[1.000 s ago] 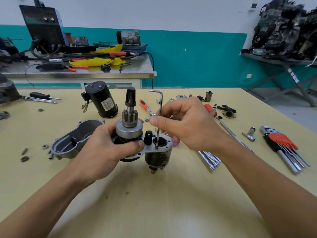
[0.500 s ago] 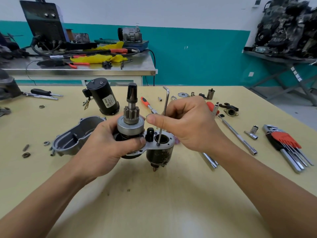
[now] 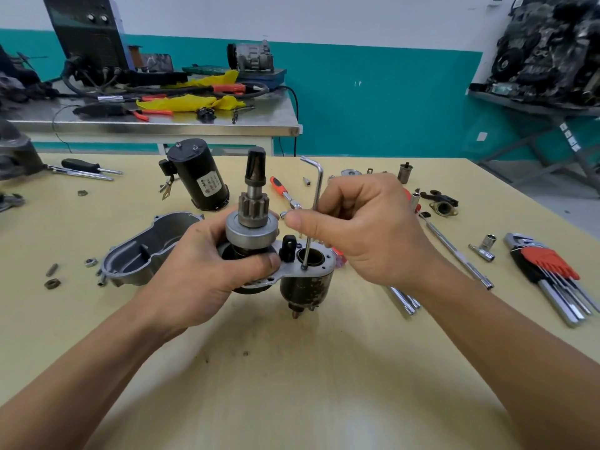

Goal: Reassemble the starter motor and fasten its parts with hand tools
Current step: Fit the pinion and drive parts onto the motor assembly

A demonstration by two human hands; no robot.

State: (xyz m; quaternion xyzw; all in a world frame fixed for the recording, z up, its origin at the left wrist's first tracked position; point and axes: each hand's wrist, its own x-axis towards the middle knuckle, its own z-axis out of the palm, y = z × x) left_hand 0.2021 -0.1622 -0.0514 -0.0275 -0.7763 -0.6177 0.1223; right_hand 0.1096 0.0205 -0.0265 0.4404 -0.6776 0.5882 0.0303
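Note:
My left hand grips the starter motor assembly upright above the table, fingers curled round the drive housing under the pinion gear. An L-shaped hex key stands upright, its tip on a screw in the grey mounting plate beside the solenoid bore. My right hand pinches the key's shaft between thumb and fingers. The black solenoid body hangs below the plate.
On the table: a grey housing cover at left, a black motor body behind, a red-handled ratchet, extension bars, a socket, a hex key set at right, loose nuts at left. A cluttered steel bench stands behind.
The hex key's short arm has swung from pointing left to pointing toward the far left as my right hand turned it. My left hand keeps holding the assembly.

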